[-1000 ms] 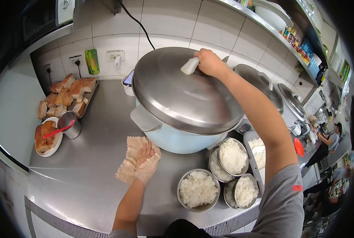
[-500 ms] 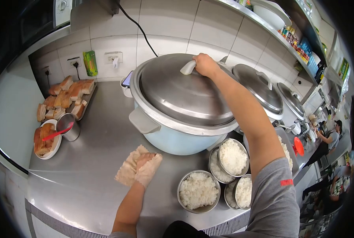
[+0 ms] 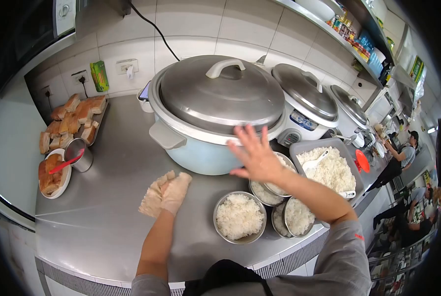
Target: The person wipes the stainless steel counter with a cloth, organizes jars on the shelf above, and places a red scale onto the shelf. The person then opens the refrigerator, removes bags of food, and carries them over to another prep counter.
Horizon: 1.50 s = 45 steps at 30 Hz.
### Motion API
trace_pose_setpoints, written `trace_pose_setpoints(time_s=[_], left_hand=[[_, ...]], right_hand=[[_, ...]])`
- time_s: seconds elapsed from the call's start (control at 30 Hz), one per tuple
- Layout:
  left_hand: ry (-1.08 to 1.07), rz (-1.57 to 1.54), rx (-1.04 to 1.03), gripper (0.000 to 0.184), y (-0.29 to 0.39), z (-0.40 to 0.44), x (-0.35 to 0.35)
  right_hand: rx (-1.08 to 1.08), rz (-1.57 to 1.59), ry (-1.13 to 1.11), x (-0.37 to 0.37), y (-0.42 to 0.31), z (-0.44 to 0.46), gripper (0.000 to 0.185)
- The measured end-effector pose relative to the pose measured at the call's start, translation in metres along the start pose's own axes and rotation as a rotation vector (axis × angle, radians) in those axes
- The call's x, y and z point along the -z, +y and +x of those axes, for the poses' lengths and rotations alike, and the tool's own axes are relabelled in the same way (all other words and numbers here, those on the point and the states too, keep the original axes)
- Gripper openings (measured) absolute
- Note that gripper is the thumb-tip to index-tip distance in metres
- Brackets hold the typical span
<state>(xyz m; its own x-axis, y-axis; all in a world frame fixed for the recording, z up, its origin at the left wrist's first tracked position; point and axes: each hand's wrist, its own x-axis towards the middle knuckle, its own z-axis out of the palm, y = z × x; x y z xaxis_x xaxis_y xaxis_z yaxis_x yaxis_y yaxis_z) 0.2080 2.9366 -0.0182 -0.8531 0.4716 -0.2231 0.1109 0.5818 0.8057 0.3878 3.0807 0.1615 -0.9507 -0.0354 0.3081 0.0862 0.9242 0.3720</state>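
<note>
The large pale-blue cooker (image 3: 200,155) stands at the centre with its metal lid (image 3: 223,96) resting on top. My right hand (image 3: 256,155) is open, its fingers spread, in front of the cooker's rim and above the metal bowls of rice. Nothing is in it. My left hand (image 3: 173,193) is closed on a beige cloth (image 3: 153,198) on the steel counter (image 3: 116,207), in front of the cooker. One bowl of rice (image 3: 239,217) stands between my forearms. More rice bowls (image 3: 299,217) are stacked below my right forearm.
A grey tray of rice (image 3: 329,170) with white scoops lies at right. Two more lidded cookers (image 3: 306,91) line the wall. At left are a tray of meat pieces (image 3: 77,118), a dish of meat (image 3: 52,177) and a metal cup (image 3: 82,160). People (image 3: 403,158) are at far right.
My right hand has let go of the lid's handle and moved down towards the bowls. The lid has settled onto the cooker. My left hand has gathered up the cloth. The view has shifted slightly.
</note>
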Motion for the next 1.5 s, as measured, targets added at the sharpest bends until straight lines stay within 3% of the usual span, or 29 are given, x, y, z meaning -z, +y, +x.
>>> trace_pose_setpoints(time_s=[0.1, 0.13, 0.2, 0.23, 0.27, 0.37, 0.4, 0.47, 0.57, 0.6, 0.67, 0.73, 0.8, 0.83, 0.9, 1.0, 1.03, 1.07, 1.2, 1.3, 1.37, 1.47, 1.5], left_hand=[[0.007, -1.026, 0.16, 0.044, 0.033, -0.023, 0.032], [0.237, -1.132, 0.424, 0.041, 0.052, -0.022, 0.029], [0.269, -0.874, -0.069, 0.05, 0.096, -0.035, 0.049], [0.309, -0.835, -0.163, 0.052, 0.104, -0.038, 0.051], [0.351, -0.795, -0.255, 0.054, 0.111, -0.041, 0.052], [0.511, -0.989, -0.166, 0.054, 0.119, -0.022, 0.021], [0.553, -1.054, -0.143, 0.055, 0.123, -0.015, 0.013], [0.666, -0.959, -0.137, 0.038, 0.123, 0.004, 0.008], [0.417, -0.538, -0.204, 0.04, 0.113, 0.002, 0.037], [0.568, -0.804, -0.247, 0.038, 0.127, -0.012, 0.048], [0.502, -0.808, -0.218, 0.046, 0.12, 0.001, 0.06], [0.366, -0.88, 0.1, 0.058, 0.158, -0.028, 0.096], [0.296, -1.036, -0.056, 0.063, 0.156, -0.009, 0.098], [0.255, -0.958, -0.084, 0.064, 0.153, -0.002, 0.106], [0.212, -1.075, -0.135, 0.056, 0.159, 0.012, 0.109], [0.092, -1.189, -0.298, 0.039, 0.169, 0.018, 0.111], [0.058, -1.194, -0.284, 0.038, 0.168, 0.022, 0.111], [0.027, -1.203, -0.272, 0.038, 0.166, 0.027, 0.115], [-0.017, -1.248, -0.206, 0.036, 0.172, 0.02, 0.118], [-0.033, -1.154, -0.232, 0.036, 0.159, 0.044, 0.12], [-0.019, -1.051, -0.309, 0.037, 0.149, 0.071, 0.121], [-0.041, -1.145, -0.428, 0.039, 0.143, 0.062, 0.117], [-0.027, -1.163, -0.324, 0.041, 0.148, 0.04, 0.118]], right_hand=[[0.215, 0.028, -0.016, -0.002, -0.034, -0.016, 0.064], [0.285, 0.051, -0.029, -0.005, -0.037, -0.016, 0.061], [0.169, 0.189, 0.219, -0.008, -0.011, -0.024, 0.054], [0.024, 0.221, 0.446, -0.013, 0.01, -0.027, 0.054], [-0.265, 0.267, 0.572, -0.022, 0.035, -0.03, 0.054], [-1.111, 0.793, 0.911, -0.074, 0.127, -0.031, 0.051], [-1.232, 1.125, 0.835, -0.074, 0.129, -0.025, 0.051], [-1.422, 1.787, 0.607, -0.071, 0.138, -0.015, 0.051], [-1.225, 1.989, 0.771, -0.095, 0.132, -0.007, 0.053], [-1.271, 1.961, 0.758, -0.089, 0.123, -0.005, 0.053], [-1.336, 1.92, 0.731, -0.08, 0.104, 0.002, 0.054], [-1.412, 1.839, 0.757, -0.08, 0.085, 0.011, 0.052], [-1.428, 1.778, 0.828, -0.07, 0.061, 0.026, 0.052], [-1.383, 1.786, 0.866, -0.061, 0.049, 0.033, 0.055], [-1.234, 1.804, 0.959, -0.059, 0.035, 0.043, 0.05], [-1.287, 1.659, 0.978, -0.072, 0.023, 0.057, 0.049], [-1.324, 1.569, 1.012, -0.084, 0.02, 0.062, 0.049], [-1.283, 1.615, 1.007, -0.082, 0.017, 0.063, 0.062], [-1.358, 1.51, 0.937, -0.066, 0.005, 0.066, 0.063], [-1.362, 1.623, 0.849, -0.05, 0.003, 0.057, 0.061], [-1.302, 1.358, 0.794, -0.07, 0.015, 0.039, 0.065], [-1.154, 0.808, 0.752, -0.083, 0.062, -0.002, 0.069], [-1.075, 0.671, 0.73, -0.08, 0.092, -0.013, 0.069]])
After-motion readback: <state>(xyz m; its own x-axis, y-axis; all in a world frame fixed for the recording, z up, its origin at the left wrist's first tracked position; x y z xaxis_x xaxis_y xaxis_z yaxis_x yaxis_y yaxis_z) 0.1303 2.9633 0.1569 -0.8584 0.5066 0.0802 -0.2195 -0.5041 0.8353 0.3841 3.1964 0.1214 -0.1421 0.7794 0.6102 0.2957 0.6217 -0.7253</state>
